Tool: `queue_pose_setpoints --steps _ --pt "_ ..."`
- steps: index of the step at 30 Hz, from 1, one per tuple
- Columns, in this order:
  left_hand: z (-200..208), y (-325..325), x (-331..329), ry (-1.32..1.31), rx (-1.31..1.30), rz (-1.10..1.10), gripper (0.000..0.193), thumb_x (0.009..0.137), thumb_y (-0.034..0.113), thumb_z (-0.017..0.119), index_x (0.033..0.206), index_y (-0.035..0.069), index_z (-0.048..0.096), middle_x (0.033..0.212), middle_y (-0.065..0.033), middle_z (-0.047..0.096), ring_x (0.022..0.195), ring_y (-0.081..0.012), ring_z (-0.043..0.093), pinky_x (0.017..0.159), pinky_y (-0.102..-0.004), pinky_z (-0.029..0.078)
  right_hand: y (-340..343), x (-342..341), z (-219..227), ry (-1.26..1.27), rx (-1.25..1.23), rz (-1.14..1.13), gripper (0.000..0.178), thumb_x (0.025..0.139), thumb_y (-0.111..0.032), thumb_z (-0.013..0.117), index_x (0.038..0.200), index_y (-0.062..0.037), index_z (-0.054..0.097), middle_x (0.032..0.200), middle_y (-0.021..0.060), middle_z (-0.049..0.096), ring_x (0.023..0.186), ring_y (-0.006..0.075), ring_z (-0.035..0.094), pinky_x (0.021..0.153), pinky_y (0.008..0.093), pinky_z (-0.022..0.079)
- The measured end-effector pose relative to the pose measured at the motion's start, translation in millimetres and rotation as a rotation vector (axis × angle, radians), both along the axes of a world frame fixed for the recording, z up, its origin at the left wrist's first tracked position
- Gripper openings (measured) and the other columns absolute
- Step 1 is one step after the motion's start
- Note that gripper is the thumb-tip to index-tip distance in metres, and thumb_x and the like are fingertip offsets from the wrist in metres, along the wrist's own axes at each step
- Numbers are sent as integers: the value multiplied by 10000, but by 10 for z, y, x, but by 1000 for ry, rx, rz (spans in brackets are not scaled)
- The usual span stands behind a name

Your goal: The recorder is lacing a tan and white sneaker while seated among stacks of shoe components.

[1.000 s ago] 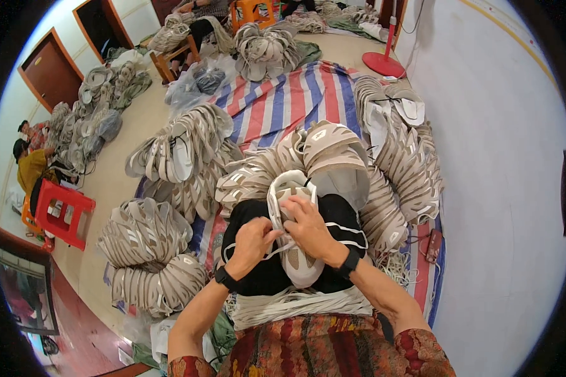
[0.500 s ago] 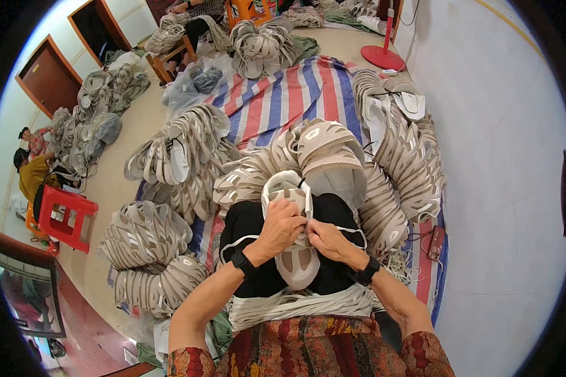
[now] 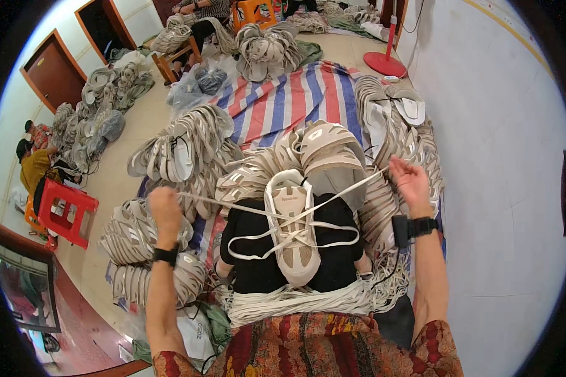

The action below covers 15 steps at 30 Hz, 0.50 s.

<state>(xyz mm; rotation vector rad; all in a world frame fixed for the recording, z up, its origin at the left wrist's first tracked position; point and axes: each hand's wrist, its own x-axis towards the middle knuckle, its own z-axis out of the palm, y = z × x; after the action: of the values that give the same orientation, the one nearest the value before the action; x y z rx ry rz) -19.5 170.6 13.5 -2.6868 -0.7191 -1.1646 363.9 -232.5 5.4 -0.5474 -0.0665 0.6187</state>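
A beige and white shoe upper (image 3: 299, 264) lies across my black-clad thighs, its toe pointing toward me. White shoelaces (image 3: 290, 221) cross over its front, with two slack loops out to the sides. My left hand (image 3: 165, 210), a little blurred, is closed on one lace end, pulled out to the left. Up and to the right, my right hand (image 3: 411, 182) pinches the other lace end, and that strand runs taut down to the shoe upper. A bundle of loose white laces (image 3: 308, 306) rests across my lap.
Stacked shoe uppers (image 3: 176, 147) stand on the left, with more stacks (image 3: 409, 151) along the right by the wall. A striped sheet (image 3: 289, 100) covers the floor ahead. A red stool (image 3: 68, 212) and other people, one in a mustard top (image 3: 36, 168), are at far left.
Both hands have moved from the middle of the shoe upper outward and up, one to each side, drawing the lace ends out. The crossed laces now show.
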Motion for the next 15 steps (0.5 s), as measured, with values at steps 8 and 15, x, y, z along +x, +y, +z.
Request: queue_pose_setpoints --steps 8,15 --pt "-274 -657 281 84 -405 -315 297 718 34 617 1006 19 550 865 -122 565 848 -303 512 784 -374 401 195 -923 -110 -1621 -1194 -491 315 762 -121 585 1047 -5 516 977 169 566 885 309 538 789 402 422" --pt "-279 -1295 834 189 -915 -650 239 784 71 608 967 22 463 643 -80 505 614 -177 500 570 -313 399 236 -1923 92 -1745 -915 507 643 783 -103 601 1333 -34 274 847 100 561 796 240 523 757 386 421"
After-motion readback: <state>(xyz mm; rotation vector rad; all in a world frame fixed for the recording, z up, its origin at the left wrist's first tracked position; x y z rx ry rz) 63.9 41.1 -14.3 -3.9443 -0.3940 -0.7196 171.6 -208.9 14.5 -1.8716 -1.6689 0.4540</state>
